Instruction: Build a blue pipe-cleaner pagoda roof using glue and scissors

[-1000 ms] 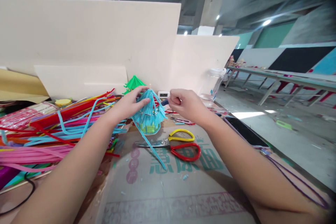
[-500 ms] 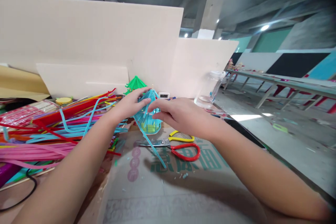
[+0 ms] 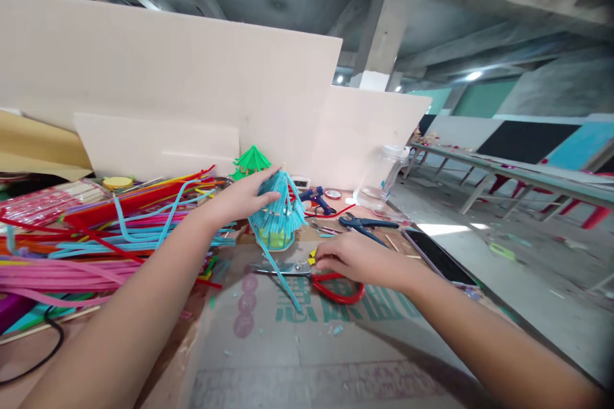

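Red-handled scissors [image 3: 330, 278] half hidden under right hand [image 3: 357, 259]; left hand [image 3: 242, 198] grips blue pavilion [image 3: 278, 214].

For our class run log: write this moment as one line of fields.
left hand: steadies blue straw model | right hand: on scissors, grip unclear | nearby: straw pile, pliers

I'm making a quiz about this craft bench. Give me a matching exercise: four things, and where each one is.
Things:
1. blue pavilion model
2. scissors
3. green pavilion model
4. clear jar

Places:
a. under the right hand
b. at the bench's far right
c. held by the left hand
d. at the back, against the board

Pairs: 1-c, 2-a, 3-d, 4-b
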A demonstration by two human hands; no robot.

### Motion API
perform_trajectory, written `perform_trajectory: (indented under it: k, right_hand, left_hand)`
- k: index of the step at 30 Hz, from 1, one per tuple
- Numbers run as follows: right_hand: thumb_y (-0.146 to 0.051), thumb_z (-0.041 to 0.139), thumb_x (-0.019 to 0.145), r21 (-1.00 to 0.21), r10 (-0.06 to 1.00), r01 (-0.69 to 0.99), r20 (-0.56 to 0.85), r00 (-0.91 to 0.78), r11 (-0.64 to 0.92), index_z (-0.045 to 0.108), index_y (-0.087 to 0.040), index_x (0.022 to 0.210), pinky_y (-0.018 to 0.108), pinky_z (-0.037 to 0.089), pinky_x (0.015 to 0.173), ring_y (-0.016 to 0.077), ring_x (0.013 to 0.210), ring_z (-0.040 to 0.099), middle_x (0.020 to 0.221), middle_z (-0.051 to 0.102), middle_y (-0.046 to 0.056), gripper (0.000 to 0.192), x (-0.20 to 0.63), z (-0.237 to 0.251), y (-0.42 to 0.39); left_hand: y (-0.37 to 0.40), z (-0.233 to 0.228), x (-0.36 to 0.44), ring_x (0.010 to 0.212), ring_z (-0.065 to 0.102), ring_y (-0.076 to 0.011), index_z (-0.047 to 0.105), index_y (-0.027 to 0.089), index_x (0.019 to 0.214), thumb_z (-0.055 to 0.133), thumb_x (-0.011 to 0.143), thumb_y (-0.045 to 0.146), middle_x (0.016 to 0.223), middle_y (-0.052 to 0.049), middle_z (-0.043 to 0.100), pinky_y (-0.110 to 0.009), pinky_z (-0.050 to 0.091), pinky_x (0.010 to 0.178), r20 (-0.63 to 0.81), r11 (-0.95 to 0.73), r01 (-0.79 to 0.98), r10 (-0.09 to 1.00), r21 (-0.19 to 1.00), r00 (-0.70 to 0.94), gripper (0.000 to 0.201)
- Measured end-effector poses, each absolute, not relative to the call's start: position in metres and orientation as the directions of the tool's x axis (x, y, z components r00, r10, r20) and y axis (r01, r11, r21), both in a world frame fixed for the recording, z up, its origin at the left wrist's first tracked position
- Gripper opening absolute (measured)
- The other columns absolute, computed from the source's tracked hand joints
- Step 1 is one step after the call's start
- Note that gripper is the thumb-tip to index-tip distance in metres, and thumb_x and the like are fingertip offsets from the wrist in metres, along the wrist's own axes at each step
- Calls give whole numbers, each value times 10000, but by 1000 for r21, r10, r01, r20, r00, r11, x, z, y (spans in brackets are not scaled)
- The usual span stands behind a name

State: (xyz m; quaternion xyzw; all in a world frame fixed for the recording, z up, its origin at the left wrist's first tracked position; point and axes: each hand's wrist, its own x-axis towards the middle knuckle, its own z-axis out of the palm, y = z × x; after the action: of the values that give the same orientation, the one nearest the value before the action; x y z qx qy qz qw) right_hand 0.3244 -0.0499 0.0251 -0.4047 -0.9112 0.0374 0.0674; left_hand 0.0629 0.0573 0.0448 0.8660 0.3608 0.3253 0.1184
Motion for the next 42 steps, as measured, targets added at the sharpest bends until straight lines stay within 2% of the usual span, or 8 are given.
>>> perform_trajectory:
  k: [4,6,9,12,16,26,34,42]
  right_hand:
    - [-310,525,946,-109,751,744,155,-642,659,687,-213,941,252,393,651,158,751,641,867,722,31,189,325,15,-33]
    - [-298,523,946,-96,741,743,235,-630,662,682,-201,901,250,381,639,151,722,620,834,709,32,191,319,10,-28]
    - [-313,486,966,-109,741,773,396,-543,625,659,-182,854,257,375,645,151,707,593,783,679,43,244,312,-8,-26]
    - [-353,438,981,-106,722,777,465,-513,620,649,-169,873,270,380,656,168,726,588,769,664,66,300,309,-34,-25]
    - [-361,413,992,-108,746,777,385,-542,620,644,-173,872,263,363,632,158,691,582,726,654,57,321,311,-57,-21]
    - [-354,433,986,-100,734,764,383,-561,637,657,-170,843,270,334,617,160,682,580,736,665,58,322,310,-51,-20]
    - [-371,406,997,-110,756,774,335,-562,624,663,-177,903,262,358,649,159,730,609,800,699,64,336,310,-52,-19]
    - [-349,425,991,-97,744,765,342,-575,636,665,-174,872,267,349,642,158,721,607,788,694,56,320,310,-54,-18]
  left_hand:
    - [44,62,58,942,651,-257,676,170,1048,482,852,557,1032,-97,712,-336,483,803,500,-583,729,780,359,377,475]
    - [35,71,55,689,627,-215,683,197,767,426,859,600,718,-45,685,-300,424,620,423,-503,817,829,281,365,487]
    - [25,75,55,511,556,-174,633,212,581,456,817,623,531,-20,610,-286,312,501,215,-496,840,865,221,454,506]
    - [21,72,60,475,547,-171,628,222,531,484,796,604,506,-27,622,-290,286,488,119,-527,829,850,186,513,486]
    - [21,68,70,433,500,-165,581,220,477,491,787,534,469,-32,591,-297,278,486,115,-526,844,850,107,515,450]
    - [24,66,68,507,553,-174,617,223,534,493,810,437,579,-42,665,-286,304,511,117,-526,848,848,72,516,372]
    - [32,72,60,752,647,-224,725,246,854,521,819,548,845,-33,753,-295,390,599,458,-477,835,828,273,323,366]
    - [30,63,81,801,662,-248,694,216,836,527,833,478,842,-55,738,-322,423,634,414,-455,857,847,240,334,311]
